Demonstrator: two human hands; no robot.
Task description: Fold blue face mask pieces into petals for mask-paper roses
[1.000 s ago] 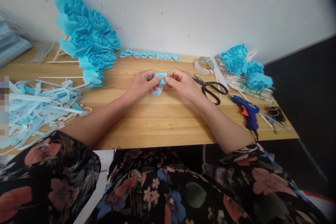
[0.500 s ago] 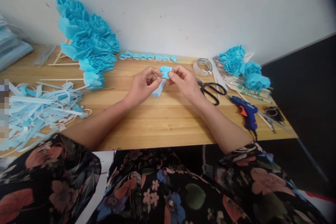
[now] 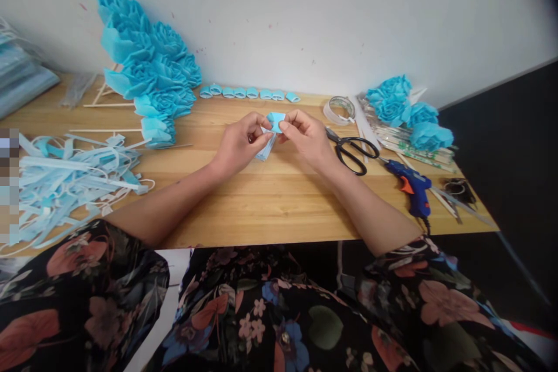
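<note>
Between my two hands is a small folded blue piece of fabric (image 3: 276, 121), held up over the middle of the table. My left hand (image 3: 239, 142) pinches its left side with thumb and fingers. From the other side, my right hand (image 3: 306, 135) grips its right edge, thumb in front. Just below lies a stack of light blue strips (image 3: 264, 149), partly hidden by my left fingers. Behind my hands, a row of small folded blue pieces (image 3: 239, 93) runs along the wall.
Blue fabric roses (image 3: 152, 64) on sticks stand at the back left, above a heap of cut strips and ear loops (image 3: 74, 186). On the right are a tape roll (image 3: 339, 110), scissors (image 3: 352, 154), a blue glue gun (image 3: 412, 186) and more blue roses (image 3: 405, 110).
The folded blue piece has turned slightly and looks flatter between my fingers. My left fingertips have moved a little closer onto it. The whole view has shifted slightly.
</note>
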